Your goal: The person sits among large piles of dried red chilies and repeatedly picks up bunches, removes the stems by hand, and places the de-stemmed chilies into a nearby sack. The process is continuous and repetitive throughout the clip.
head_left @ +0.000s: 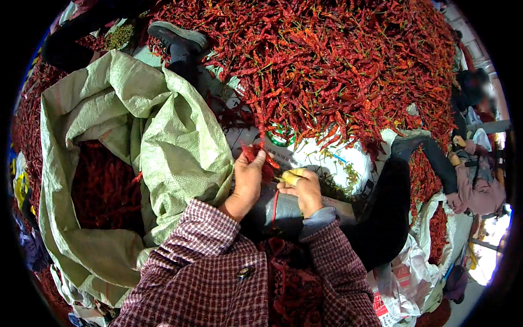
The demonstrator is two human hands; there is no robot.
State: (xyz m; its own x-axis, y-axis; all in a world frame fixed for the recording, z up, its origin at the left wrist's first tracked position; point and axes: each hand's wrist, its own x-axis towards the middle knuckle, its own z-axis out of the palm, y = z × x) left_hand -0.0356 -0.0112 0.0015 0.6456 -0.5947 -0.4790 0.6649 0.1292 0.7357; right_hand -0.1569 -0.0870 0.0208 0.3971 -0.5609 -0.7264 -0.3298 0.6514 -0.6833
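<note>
My left hand [246,180] holds several dried red chili peppers [252,153], with the thumb pressed over them. Just to its right is my right hand [304,190], which has yellow covering [291,177] on its fingertips. Those fingers are bent together close to the peppers; whether a stem is pinched between them is too small to tell. Beneath the right hand hangs a thin red cord-like strip [275,208]. A pale green woven sack [188,135] stands open beside my left forearm, with red chilies [104,188] deep inside.
A large heap of red chilies [327,69] spreads in front. Green stems [347,175] lie on white printed sheeting [302,157]. A shoe [177,34] rests by the heap. At right, another person [478,180] sits near a white sack [443,229] of chilies.
</note>
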